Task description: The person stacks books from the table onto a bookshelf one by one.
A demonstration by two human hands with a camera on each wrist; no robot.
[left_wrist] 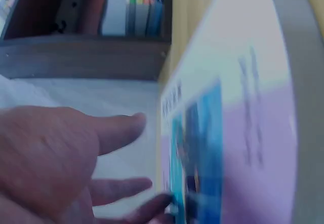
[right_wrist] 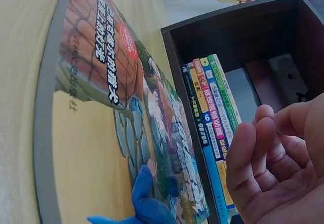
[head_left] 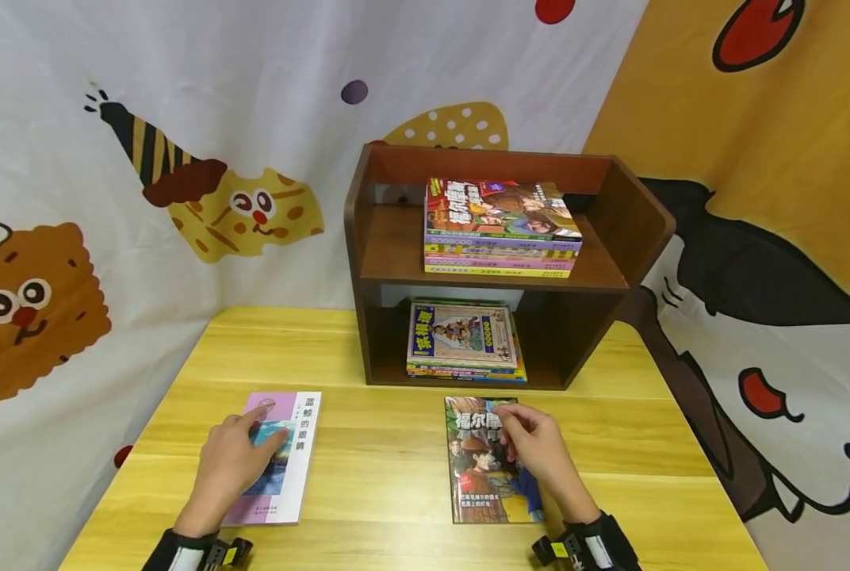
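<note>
A pink and white book (head_left: 296, 492) with a blue picture on its cover lies flat on the table at the left. My left hand (head_left: 232, 460) is over it, fingers stretched out and thumb apart; in the left wrist view the fingertips are close to the cover (left_wrist: 258, 148). To the right lies a second book (head_left: 478, 484), with a cartoon detective cover. Over its right side hovers my right hand (head_left: 539, 448), fingers loosely bent with nothing between them. The right wrist view has this hand (right_wrist: 283, 168) raised off the cover (right_wrist: 101, 127).
Behind the books stands a brown two-tier shelf (head_left: 496, 285) on the yellow wooden table (head_left: 375, 460). One stack of books (head_left: 503, 214) lies on its upper tier, another stack (head_left: 464, 337) on the lower. A printed cloth (head_left: 254, 95) hangs behind.
</note>
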